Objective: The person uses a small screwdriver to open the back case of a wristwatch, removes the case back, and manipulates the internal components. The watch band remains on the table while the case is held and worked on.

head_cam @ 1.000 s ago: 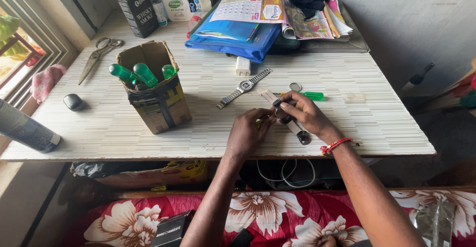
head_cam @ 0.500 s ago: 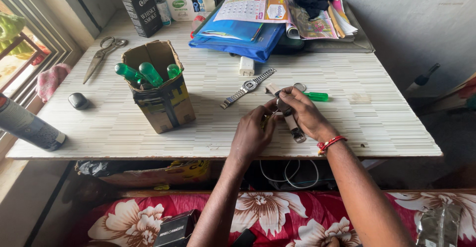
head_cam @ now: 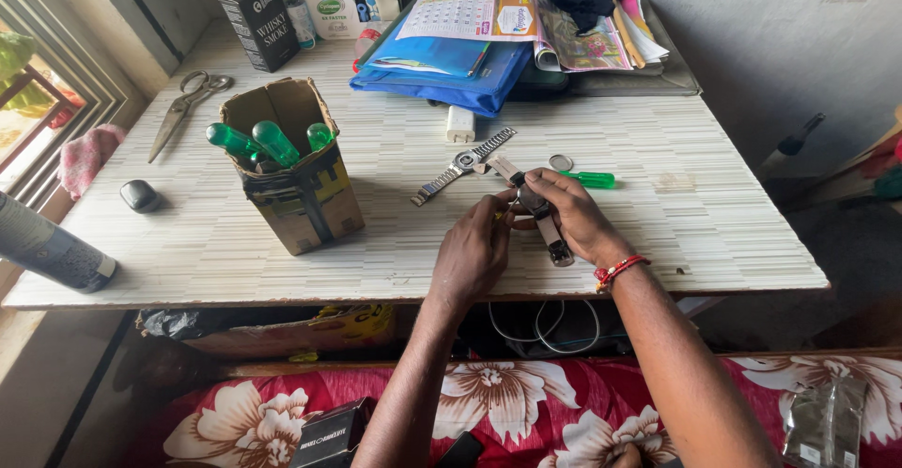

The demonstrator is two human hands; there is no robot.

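While my view has tilted down a little since a second ago, my hands have barely shifted, so the same close work goes on. My left hand (head_cam: 473,254) has its fingers curled at the watch (head_cam: 534,202), pinching something too small to tell. My right hand (head_cam: 569,214) grips the dark watch by its case just above the striped table (head_cam: 714,233), the pale strap hanging toward me. Beyond lie a metal-link watch (head_cam: 462,163), a round disc (head_cam: 561,162) and a green tool (head_cam: 592,179). Further left, a worn cardboard box (head_cam: 301,186) holds green-handled screwdrivers (head_cam: 272,141).
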